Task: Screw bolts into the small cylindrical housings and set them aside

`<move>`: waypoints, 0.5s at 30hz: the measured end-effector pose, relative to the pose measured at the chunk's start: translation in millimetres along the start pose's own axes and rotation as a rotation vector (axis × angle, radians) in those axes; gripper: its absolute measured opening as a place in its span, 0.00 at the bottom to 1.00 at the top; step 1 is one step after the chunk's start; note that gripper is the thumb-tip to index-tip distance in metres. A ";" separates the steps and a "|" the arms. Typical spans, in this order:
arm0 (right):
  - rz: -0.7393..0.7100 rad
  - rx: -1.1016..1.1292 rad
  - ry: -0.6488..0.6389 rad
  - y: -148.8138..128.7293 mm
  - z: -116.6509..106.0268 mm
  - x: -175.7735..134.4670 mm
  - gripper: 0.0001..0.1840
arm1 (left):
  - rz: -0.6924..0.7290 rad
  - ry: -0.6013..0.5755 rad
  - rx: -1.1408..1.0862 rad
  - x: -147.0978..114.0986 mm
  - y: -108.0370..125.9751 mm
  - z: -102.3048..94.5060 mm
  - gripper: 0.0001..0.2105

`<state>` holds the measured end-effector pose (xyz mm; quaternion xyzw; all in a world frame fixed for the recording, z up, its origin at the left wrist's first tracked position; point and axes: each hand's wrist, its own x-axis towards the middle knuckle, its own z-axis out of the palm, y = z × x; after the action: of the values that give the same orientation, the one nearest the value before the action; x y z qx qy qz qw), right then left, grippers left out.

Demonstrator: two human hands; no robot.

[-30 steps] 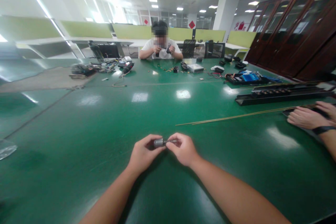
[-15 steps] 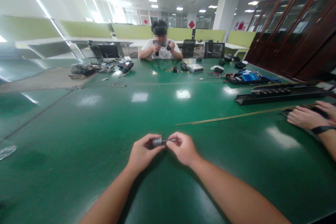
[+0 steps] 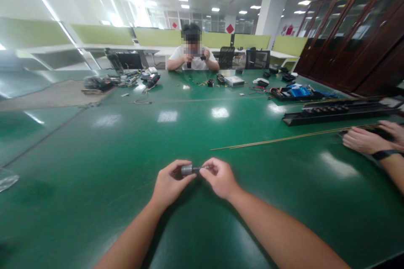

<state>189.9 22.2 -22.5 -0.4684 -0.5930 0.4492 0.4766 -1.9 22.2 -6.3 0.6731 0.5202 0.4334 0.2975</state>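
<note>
Above the green table, my left hand [image 3: 170, 183] is closed around a short grey metal cylinder [image 3: 187, 170], thumb below it and fingers above. A thin dark shaft [image 3: 196, 170] runs from the cylinder's right end towards my right hand [image 3: 220, 178]. The thumb and fingers of that hand are pinched on the shaft, and its tip lies partly hidden between them. Both hands are close together, with cylinder and shaft lying level in one line. Whether the two metal pieces are joined or separate I cannot tell.
Long thin brass-coloured rods [image 3: 252, 144] lie to the right, near a co-worker's hands [image 3: 362, 141]. Behind them stands a long black metal channel [image 3: 341, 113]. Across the table [image 3: 126, 143] sits another person [image 3: 192, 56], with tools and small parts around.
Both hands keep their hold. The left hand and the cylinder have shifted very slightly left in the picture, drawing a touch away from the right hand.
</note>
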 end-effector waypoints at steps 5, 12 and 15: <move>0.023 0.047 -0.009 0.5 -0.9 1.1 0.13 | -0.033 0.005 -0.086 1.4 1.4 -0.6 0.19; 0.019 0.147 -0.039 -0.3 -2.6 0.8 0.15 | -0.079 0.008 -0.181 2.9 -0.7 0.5 0.21; 0.020 0.196 -0.018 -1.7 -3.3 -0.2 0.16 | -0.090 -0.009 -0.199 3.2 1.9 0.2 0.20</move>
<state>192.9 22.1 -20.4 -0.4212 -0.5458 0.5142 0.5102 -0.6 24.7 -4.0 0.6181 0.5028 0.4661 0.3846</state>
